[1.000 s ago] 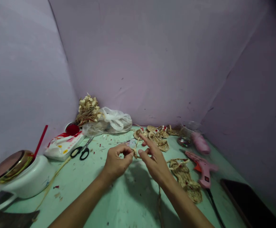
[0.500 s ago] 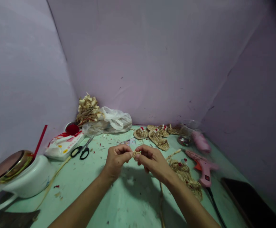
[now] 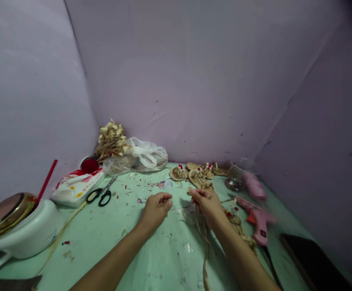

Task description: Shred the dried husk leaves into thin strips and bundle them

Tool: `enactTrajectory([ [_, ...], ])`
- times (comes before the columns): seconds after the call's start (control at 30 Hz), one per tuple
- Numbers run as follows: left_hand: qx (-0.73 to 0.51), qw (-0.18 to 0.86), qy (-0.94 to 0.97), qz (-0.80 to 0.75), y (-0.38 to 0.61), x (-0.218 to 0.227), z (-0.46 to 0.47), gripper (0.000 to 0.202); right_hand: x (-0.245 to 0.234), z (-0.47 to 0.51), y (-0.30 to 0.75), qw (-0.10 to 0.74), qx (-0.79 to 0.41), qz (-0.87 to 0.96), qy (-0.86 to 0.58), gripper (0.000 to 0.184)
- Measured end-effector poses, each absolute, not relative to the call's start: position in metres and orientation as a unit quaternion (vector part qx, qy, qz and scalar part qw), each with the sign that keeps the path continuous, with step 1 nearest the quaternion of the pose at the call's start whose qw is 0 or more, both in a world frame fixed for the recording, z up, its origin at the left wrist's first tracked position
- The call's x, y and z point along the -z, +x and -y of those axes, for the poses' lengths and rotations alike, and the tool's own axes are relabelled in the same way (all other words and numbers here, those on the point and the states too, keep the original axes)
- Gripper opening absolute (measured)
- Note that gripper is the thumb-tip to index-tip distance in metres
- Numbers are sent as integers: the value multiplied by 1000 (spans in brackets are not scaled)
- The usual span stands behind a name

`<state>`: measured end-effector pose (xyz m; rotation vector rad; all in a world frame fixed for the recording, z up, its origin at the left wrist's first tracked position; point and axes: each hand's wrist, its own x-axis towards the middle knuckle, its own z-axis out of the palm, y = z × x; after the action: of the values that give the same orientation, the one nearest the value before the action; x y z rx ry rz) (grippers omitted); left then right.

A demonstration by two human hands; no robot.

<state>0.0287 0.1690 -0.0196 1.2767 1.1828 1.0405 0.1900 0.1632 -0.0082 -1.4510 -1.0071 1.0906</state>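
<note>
My right hand (image 3: 205, 204) pinches the small knotted end of a straw cord (image 3: 206, 258), and the cord's loose strands hang down to the table. Apart from it, to the left, is my left hand (image 3: 157, 209), its fingers loosely bent, thumb away from them and nothing visible between. Beyond my right hand lie several small woven straw slippers (image 3: 179, 173) with red and white beads. More braided straw pieces (image 3: 235, 222) lie beside my right forearm, partly hidden by it.
A pink glue gun (image 3: 259, 220) and a dark phone (image 3: 312, 260) lie at right. Black-handled scissors (image 3: 105, 198), a tissue pack (image 3: 77, 188) and a white mug (image 3: 32, 232) are at left. A plastic bag (image 3: 148, 155) and dried husks (image 3: 111, 139) sit by the back wall.
My hands have come apart. The right one has moved right with the knotted straw end, while the left has let go of it.
</note>
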Motion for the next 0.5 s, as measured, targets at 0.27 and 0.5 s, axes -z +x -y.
enactTrajectory([
  [0.27, -404, 436, 614, -519, 28, 37, -174, 17, 25, -200, 190, 434, -454, 436, -645, 28],
  [0.5, -378, 413, 640, -527, 28, 42, -173, 21, 26, -223, 182, 385, -412, 441, -698, 35],
])
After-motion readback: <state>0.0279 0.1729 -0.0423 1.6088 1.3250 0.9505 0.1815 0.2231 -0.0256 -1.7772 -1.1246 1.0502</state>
